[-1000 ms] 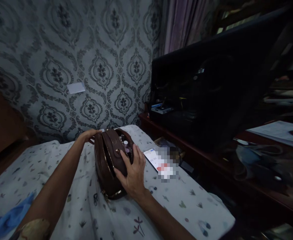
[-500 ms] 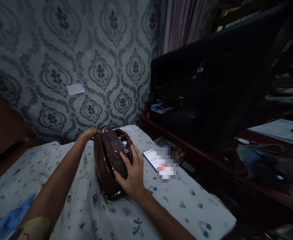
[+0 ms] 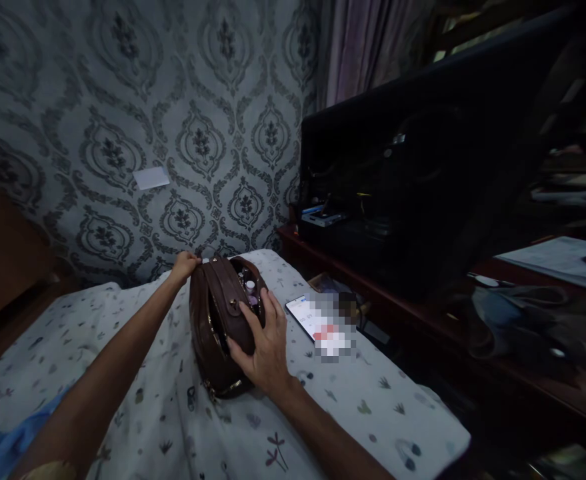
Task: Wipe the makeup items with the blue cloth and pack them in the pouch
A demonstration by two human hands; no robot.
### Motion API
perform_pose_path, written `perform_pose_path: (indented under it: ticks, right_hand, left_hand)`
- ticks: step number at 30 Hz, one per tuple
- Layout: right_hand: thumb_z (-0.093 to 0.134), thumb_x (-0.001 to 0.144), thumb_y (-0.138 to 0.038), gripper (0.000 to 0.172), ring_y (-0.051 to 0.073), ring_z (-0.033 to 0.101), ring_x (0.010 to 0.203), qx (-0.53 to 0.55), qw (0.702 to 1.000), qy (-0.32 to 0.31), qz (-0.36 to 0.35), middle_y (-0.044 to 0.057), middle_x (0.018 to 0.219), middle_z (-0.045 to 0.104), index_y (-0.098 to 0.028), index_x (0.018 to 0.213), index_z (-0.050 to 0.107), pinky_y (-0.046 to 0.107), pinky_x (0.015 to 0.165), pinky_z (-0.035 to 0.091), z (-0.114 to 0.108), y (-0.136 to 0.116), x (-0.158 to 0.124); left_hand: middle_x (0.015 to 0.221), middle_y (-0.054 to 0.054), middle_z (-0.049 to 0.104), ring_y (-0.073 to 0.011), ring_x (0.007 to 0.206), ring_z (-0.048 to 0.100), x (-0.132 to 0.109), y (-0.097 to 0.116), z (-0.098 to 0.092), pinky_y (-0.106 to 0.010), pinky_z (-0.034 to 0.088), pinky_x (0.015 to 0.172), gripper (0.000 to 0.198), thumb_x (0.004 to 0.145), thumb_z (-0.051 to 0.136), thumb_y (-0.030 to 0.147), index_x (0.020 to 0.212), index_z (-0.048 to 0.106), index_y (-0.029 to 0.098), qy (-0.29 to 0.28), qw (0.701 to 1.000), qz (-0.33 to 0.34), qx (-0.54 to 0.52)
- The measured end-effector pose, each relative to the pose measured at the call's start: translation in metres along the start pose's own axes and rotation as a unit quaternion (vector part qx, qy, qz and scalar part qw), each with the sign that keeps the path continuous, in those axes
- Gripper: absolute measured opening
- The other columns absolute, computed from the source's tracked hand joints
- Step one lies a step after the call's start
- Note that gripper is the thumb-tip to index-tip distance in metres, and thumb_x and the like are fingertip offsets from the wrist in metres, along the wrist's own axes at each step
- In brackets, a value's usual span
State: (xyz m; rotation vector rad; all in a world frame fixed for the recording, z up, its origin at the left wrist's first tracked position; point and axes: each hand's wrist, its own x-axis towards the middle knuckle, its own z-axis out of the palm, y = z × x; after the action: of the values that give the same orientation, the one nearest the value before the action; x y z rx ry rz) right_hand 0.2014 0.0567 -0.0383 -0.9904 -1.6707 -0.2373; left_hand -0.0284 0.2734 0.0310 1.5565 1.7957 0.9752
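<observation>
A dark brown bag [image 3: 203, 320] with brass-coloured zips sits on the patterned bed sheet [image 3: 367, 400]. Its right compartment gapes, showing a small container with a white cap [image 3: 250, 287] among other small items. My left hand [image 3: 187, 264] is closed at the bag's far left corner, its fingertips pinching something there that I cannot make out. My right hand [image 3: 267, 347] rests against the bag's right side, fingers spread around its edge and thumb near the front zip opening.
Right of the bag lies a phone [image 3: 305, 317], partly pixelated. A blue cloth [image 3: 13, 440] is at the lower left. A large black screen [image 3: 423, 167] stands on a dark red cabinet [image 3: 293, 239] at the right. Patterned wallpaper lies behind.
My left hand has shifted slightly right and up at the bag's far corner, and the left forearm with it. My right hand has barely moved.
</observation>
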Motion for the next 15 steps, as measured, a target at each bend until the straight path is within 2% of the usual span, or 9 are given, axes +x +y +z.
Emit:
perform_pose_path:
  ticks: [3, 6, 15]
  right_hand:
    - [0.060, 0.086, -0.034, 0.056, 0.037, 0.026, 0.143, 0.000, 1.000, -0.004, 0.000, 0.015, 0.158, 0.021, -0.022, 0.138, 0.046, 0.061, 0.111, 0.034, 0.000, 0.000, 0.000]
    - [0.060, 0.086, -0.035, 0.054, 0.037, 0.027, 0.143, 0.006, 1.000, -0.003, -0.003, 0.016, 0.156, 0.023, -0.021, 0.137, 0.047, 0.061, 0.111, 0.034, -0.001, 0.000, 0.002]
    - [0.060, 0.086, -0.035, 0.049, 0.035, 0.037, 0.134, 0.020, 1.000, 0.004, 0.006, 0.015, 0.145, 0.039, -0.021, 0.132, 0.052, 0.058, 0.109, 0.037, -0.007, -0.002, 0.007]
  left_hand:
    - [0.127, -0.010, 0.061, -0.0251, 0.108, 0.063, -0.006, 0.002, 0.001, -0.046, 0.056, 0.089, 0.038, 0.093, 0.062, 0.037, 0.125, 0.058, 0.017, 0.030, 0.999, 0.006, 0.014]
    - [0.127, -0.010, 0.061, -0.0247, 0.108, 0.063, -0.010, 0.007, 0.000, -0.046, 0.056, 0.089, 0.038, 0.093, 0.062, 0.037, 0.126, 0.058, 0.017, 0.034, 0.999, 0.011, 0.025]
    - [0.125, -0.009, 0.062, -0.0245, 0.106, 0.064, 0.000, 0.045, -0.006, -0.045, 0.056, 0.089, 0.037, 0.093, 0.062, 0.038, 0.124, 0.059, 0.017, -0.084, 0.994, -0.028, 0.070]
